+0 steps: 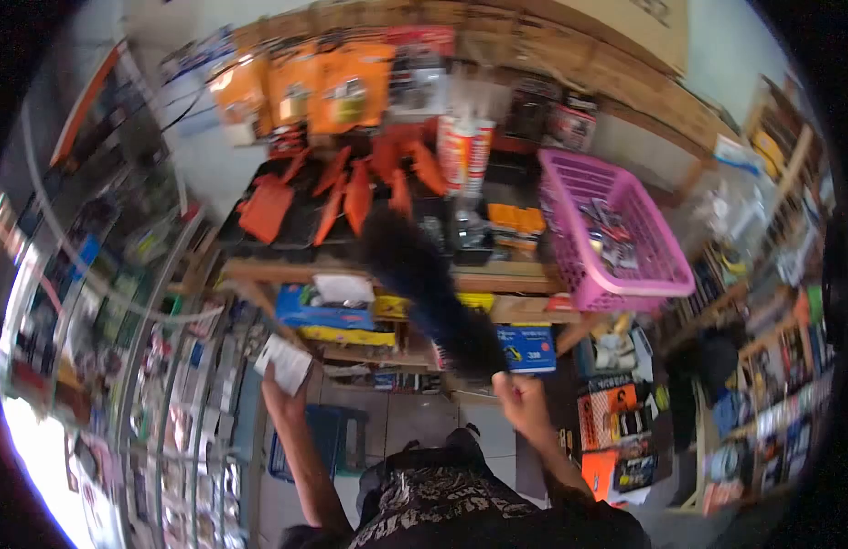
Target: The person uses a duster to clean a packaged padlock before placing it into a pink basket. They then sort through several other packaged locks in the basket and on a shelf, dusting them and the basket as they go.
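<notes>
My right hand (523,403) is wrapped round the handle end of a black duster (433,293), blurred by motion. The duster's fluffy head slants up and left across the shelf's front edge and overlaps the orange tools (357,197) lying on the black top. Down at the left, my left hand (285,395) grips a small white card or packet (285,363), with the fingers partly hidden behind it. Red-and-white sealant tubes (465,156) stand upright behind the duster's head.
A pink plastic basket (666,291) holding small packets sits at the shelf's right. Below are a blue box (526,348) and, on the floor, a blue stool (323,439). Glass cases (168,393) line the left; crowded shelves (772,393) stand on the right.
</notes>
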`<state>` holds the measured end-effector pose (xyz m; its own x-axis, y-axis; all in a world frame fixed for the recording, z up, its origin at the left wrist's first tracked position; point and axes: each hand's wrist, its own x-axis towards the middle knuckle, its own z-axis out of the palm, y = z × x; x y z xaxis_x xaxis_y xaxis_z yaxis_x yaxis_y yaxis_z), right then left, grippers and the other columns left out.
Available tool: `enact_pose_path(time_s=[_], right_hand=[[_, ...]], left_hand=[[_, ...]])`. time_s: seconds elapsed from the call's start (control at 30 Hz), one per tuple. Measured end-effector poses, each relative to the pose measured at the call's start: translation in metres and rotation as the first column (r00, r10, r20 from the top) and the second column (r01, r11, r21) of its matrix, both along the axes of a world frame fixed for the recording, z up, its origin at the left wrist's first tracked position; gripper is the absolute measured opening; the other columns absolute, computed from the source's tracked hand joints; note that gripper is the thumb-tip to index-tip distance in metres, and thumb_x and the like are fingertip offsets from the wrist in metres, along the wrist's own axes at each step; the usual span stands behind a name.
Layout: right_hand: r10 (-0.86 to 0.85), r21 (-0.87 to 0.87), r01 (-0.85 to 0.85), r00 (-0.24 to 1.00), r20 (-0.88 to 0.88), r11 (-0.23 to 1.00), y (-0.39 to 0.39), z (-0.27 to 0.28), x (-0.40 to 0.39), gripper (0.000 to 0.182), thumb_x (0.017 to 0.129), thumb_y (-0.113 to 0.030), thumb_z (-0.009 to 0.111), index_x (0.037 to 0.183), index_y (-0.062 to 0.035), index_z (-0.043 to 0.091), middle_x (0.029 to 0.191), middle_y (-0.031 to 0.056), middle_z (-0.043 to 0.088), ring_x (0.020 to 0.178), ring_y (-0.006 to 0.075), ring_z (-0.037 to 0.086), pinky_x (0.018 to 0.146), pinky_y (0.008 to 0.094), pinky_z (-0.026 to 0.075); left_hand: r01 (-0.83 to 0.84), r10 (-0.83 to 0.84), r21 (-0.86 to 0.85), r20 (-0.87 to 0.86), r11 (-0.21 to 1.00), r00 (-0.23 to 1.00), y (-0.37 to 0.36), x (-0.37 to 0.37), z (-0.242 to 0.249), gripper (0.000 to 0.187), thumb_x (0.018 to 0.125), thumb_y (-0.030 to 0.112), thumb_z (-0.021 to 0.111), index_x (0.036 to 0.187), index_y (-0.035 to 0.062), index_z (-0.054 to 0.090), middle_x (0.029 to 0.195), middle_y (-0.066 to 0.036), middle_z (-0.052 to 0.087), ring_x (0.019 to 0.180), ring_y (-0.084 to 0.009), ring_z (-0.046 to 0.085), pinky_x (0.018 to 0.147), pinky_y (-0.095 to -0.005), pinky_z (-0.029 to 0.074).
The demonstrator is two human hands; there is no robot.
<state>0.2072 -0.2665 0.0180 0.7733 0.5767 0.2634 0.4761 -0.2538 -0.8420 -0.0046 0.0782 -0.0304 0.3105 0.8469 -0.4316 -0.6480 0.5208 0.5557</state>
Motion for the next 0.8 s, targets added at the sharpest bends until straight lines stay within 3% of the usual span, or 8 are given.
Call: enact_pose_path(time_s=[0.17, 0.23, 0.3, 0.5, 0.57, 0.67, 0.77, 0.8], right_hand=[[-0.472, -0.033, 0.493, 0.848, 0.241, 0.869, -0.084, 0.112, 0.033, 0.046, 0.095, -0.036, 0.057, 0.066, -0.0005, 0.053, 0.054, 0.0025, 0.042, 0.055, 0.0084, 0.039, 0.05, 0.0305, 0.033], [-0.508, -0.175, 0.592, 0.782, 0.36, 0.787, -0.12, 0.15, 0.05, 0.046, 0.095, -0.038, 0.055, 0.069, -0.0001, 0.055, 0.054, 0.0084, 0.046, 0.052, 0.0153, 0.045, 0.052, 0.0335, 0.036], [-0.589, -0.097, 0.737, 0.605, 0.536, 0.669, -0.135, 0.167, 0.073, 0.044, 0.094, -0.039, 0.055, 0.074, 0.0007, 0.056, 0.058, 0.0152, 0.052, 0.053, 0.0278, 0.052, 0.054, 0.0394, 0.039], [-0.587, -0.271, 0.747, 0.651, 0.481, 0.607, -0.151, 0.205, 0.165, 0.035, 0.088, -0.032, 0.058, 0.096, 0.0013, 0.063, 0.085, 0.0232, 0.064, 0.085, 0.0427, 0.062, 0.074, 0.0466, 0.047], [-0.395, -0.46, 0.797, 0.598, 0.698, 0.392, -0.148, 0.194, 0.215, 0.033, 0.087, -0.03, 0.057, 0.106, -0.0048, 0.066, 0.095, 0.0195, 0.068, 0.09, 0.0321, 0.068, 0.072, 0.0448, 0.053], [-0.36, -0.648, 0.725, 0.683, 0.635, 0.234, -0.125, 0.181, 0.255, 0.033, 0.085, -0.03, 0.061, 0.11, -0.0082, 0.066, 0.1, 0.0199, 0.067, 0.097, 0.0353, 0.065, 0.081, 0.0467, 0.051], [-0.329, -0.481, 0.835, 0.548, 0.769, 0.265, -0.092, 0.186, 0.213, 0.034, 0.083, -0.029, 0.063, 0.113, -0.0106, 0.064, 0.109, 0.019, 0.063, 0.107, 0.0383, 0.058, 0.091, 0.0493, 0.044], [-0.328, -0.328, 0.843, 0.483, 0.812, 0.427, -0.079, 0.187, 0.192, 0.034, 0.083, -0.026, 0.063, 0.113, -0.0109, 0.063, 0.111, 0.0191, 0.06, 0.109, 0.0377, 0.054, 0.093, 0.0498, 0.041]], left_hand=[[0.142, -0.146, 0.035, 0.141, 0.989, 0.979, 0.011, 0.0, -0.039, 0.043, 0.1, 0.031, 0.04, 0.136, 0.0073, 0.044, 0.128, -0.014, 0.057, 0.117, -0.0336, 0.055, 0.095, -0.0569, 0.045], [0.216, -0.231, 0.083, 0.292, 0.973, 0.928, 0.009, 0.01, -0.038, 0.044, 0.1, 0.033, 0.04, 0.136, 0.0082, 0.044, 0.127, -0.013, 0.057, 0.116, -0.0332, 0.055, 0.094, -0.0564, 0.046], [0.242, -0.252, 0.096, 0.117, 0.965, 0.961, -0.003, 0.022, -0.023, 0.046, 0.1, 0.035, 0.04, 0.136, 0.0067, 0.044, 0.128, -0.014, 0.057, 0.117, -0.0334, 0.055, 0.093, -0.0564, 0.046], [0.35, -0.389, 0.189, 0.238, 0.917, 0.89, -0.036, 0.063, -0.001, 0.047, 0.1, 0.035, 0.04, 0.137, 0.0066, 0.042, 0.13, -0.014, 0.056, 0.118, -0.0334, 0.054, 0.099, -0.0508, 0.043], [0.419, -0.443, 0.152, 0.2, 0.895, 0.874, -0.052, 0.072, 0.008, 0.048, 0.1, 0.036, 0.04, 0.137, 0.0064, 0.042, 0.13, -0.014, 0.055, 0.118, -0.0334, 0.054, 0.1, -0.0503, 0.043], [0.494, -0.508, 0.118, 0.206, 0.862, 0.837, -0.063, 0.079, -0.007, 0.048, 0.1, 0.037, 0.04, 0.137, 0.0063, 0.043, 0.129, -0.014, 0.057, 0.116, -0.0333, 0.055, 0.1, -0.0502, 0.043], [0.519, -0.539, 0.147, 0.273, 0.842, 0.797, -0.08, 0.079, 0.001, 0.048, 0.1, 0.039, 0.04, 0.136, 0.0067, 0.044, 0.125, -0.014, 0.059, 0.115, -0.0325, 0.056, 0.1, -0.0503, 0.043], [0.529, -0.536, 0.104, 0.276, 0.842, 0.798, -0.083, 0.079, -0.004, 0.048, 0.1, 0.04, 0.041, 0.135, 0.0072, 0.044, 0.124, -0.013, 0.059, 0.115, -0.0323, 0.056, 0.101, -0.0505, 0.042]])
